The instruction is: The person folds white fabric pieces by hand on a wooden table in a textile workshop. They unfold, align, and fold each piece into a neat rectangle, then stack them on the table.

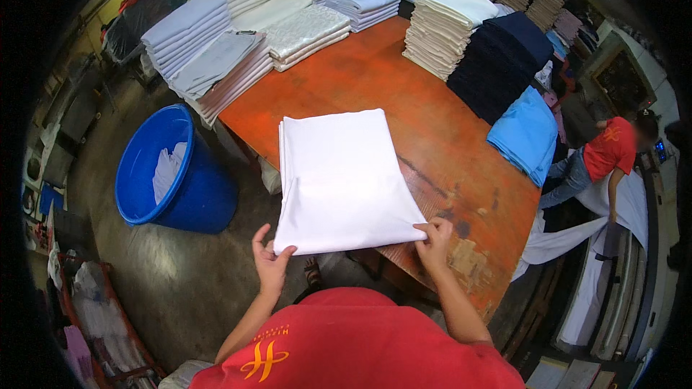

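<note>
A folded white cloth [346, 183] lies over the near edge of an orange wooden table [324, 84], its near end sticking out in front of me. My left hand [271, 262] grips the cloth's near left corner, thumb on top and some fingers raised. At the near right corner, my right hand [434, 240] pinches the edge between thumb and fingers. Several layers show along the cloth's left side. The fingertips under the cloth are hidden.
Stacks of folded white cloths [186, 38] line the table's far left. Cream cloths [440, 27], dark cloths [492, 59] and a blue cloth [527, 132] sit at the right. A blue bin [208, 194] stands left. At far right, a person in red [608, 151] handles white fabric [567, 237].
</note>
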Demonstrator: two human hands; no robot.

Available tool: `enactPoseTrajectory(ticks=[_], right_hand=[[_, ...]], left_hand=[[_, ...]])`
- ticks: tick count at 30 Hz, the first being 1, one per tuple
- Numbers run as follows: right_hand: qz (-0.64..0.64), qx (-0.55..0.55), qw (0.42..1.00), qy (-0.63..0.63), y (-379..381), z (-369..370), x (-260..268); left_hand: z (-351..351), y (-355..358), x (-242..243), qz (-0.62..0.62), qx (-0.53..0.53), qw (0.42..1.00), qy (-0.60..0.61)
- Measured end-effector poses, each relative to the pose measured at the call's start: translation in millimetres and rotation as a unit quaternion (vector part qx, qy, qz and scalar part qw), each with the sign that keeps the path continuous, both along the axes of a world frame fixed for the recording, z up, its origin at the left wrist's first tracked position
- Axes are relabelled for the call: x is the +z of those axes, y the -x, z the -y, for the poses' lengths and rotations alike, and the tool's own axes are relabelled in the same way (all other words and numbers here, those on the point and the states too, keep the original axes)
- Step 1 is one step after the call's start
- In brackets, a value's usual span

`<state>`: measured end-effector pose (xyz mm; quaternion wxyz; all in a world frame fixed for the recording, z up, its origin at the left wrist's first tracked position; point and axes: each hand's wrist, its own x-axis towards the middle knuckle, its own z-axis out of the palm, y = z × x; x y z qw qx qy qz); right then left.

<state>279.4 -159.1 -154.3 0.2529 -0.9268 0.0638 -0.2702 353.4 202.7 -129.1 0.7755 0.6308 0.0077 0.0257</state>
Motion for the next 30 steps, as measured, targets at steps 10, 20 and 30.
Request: enactPoseTrajectory(ticks=[10, 20, 30], right_hand=[[0.038, 0.063, 0.960, -0.269, -142, 33, 56], [-0.250, -0.032, 0.799, -0.546, -186, 58, -51], [-0.204, -0.135, 0.953, -0.179, -145, -9, -56]], left_hand=[[1, -157, 76, -0.066, -0.041, 0.996, 0.044], [14, -231, -114, -0.103, -0.081, 0.957, -0.257], [-39, -191, -116, -0.347, -0.153, 0.924, 0.050]])
